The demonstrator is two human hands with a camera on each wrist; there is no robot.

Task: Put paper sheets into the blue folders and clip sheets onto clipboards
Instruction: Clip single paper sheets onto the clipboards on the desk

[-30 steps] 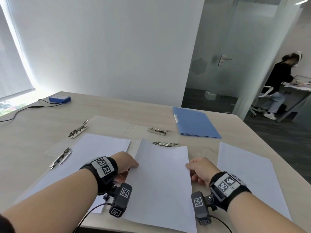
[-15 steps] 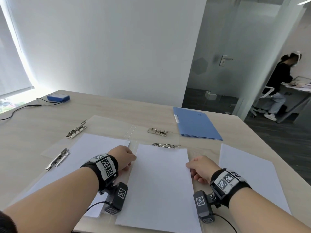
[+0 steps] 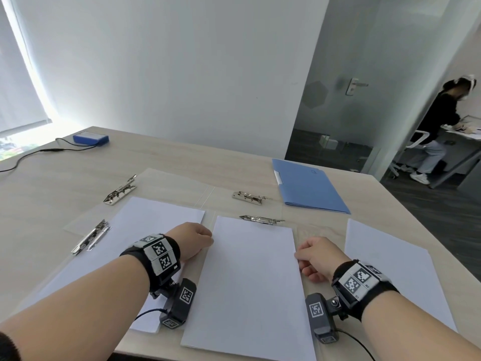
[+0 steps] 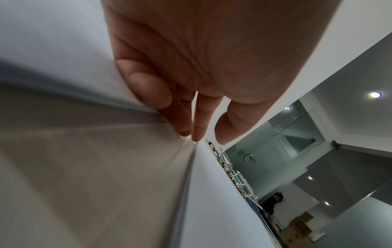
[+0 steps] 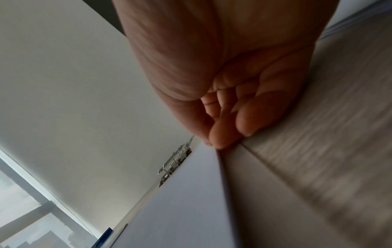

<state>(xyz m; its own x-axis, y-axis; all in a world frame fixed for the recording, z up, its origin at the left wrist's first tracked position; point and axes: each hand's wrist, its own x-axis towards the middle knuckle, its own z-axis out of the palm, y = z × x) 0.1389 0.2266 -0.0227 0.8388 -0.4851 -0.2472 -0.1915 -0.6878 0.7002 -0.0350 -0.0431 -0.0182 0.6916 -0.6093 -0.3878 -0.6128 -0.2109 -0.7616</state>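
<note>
Sheet (image 3: 252,277) long axis points at clip (image 3: 261,219), top edge just short. Left hand (image 3: 191,238), right hand (image 3: 313,254) pinch side edges, apparently fingertips only.

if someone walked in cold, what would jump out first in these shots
The two hands at the near edge of the table: the left hand and right hand each pinch a side of the centre paper sheet, whose top edge reaches the metal clip. Next, the blue folder lying closed at the far right, and beyond the glass wall a seated person at another desk.
</note>
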